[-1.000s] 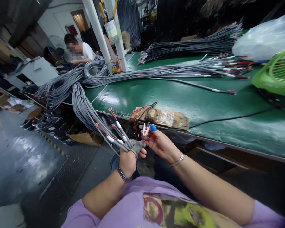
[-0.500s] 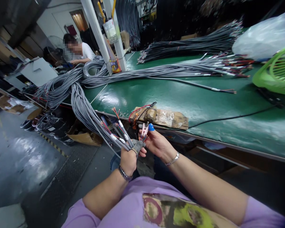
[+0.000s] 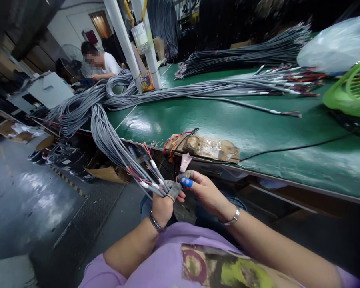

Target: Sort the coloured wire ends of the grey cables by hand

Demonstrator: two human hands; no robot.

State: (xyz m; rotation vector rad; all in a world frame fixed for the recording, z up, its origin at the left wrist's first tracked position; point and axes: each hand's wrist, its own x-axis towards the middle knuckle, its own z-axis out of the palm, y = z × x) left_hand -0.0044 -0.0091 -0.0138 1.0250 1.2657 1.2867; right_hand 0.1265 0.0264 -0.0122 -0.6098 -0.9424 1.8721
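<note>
My left hand (image 3: pixel 163 204), with a grey finger cover on its thumb, is closed around several grey cables (image 3: pixel 160 190). Their stripped ends fan out in red, orange, green and blue wires (image 3: pixel 147 149), with white sleeves below. My right hand (image 3: pixel 205 190) meets it fingertip to fingertip, pinching beside the left thumb. A blue cover wraps its thumb and a grey one a finger; whatever lies between them is too small to make out. Just above the fingers, a pale pink clip (image 3: pixel 185 162) stands at the bench edge, apart from the right hand.
A wooden block (image 3: pixel 219 150) with taped-on wiring lies along the edge of the green bench (image 3: pixel 258 136). Long grey cable bundles (image 3: pixel 180 92) cross the bench, dark ones behind. A green basket (image 3: pixel 348 96) and a plastic bag (image 3: pixel 336 48) stand right. A co-worker (image 3: pixel 106 66) sits far left.
My right hand has let go of the pink clip and moved down to the left fingertips. The clip now stands by itself near the block. My left hand still grips the cables.
</note>
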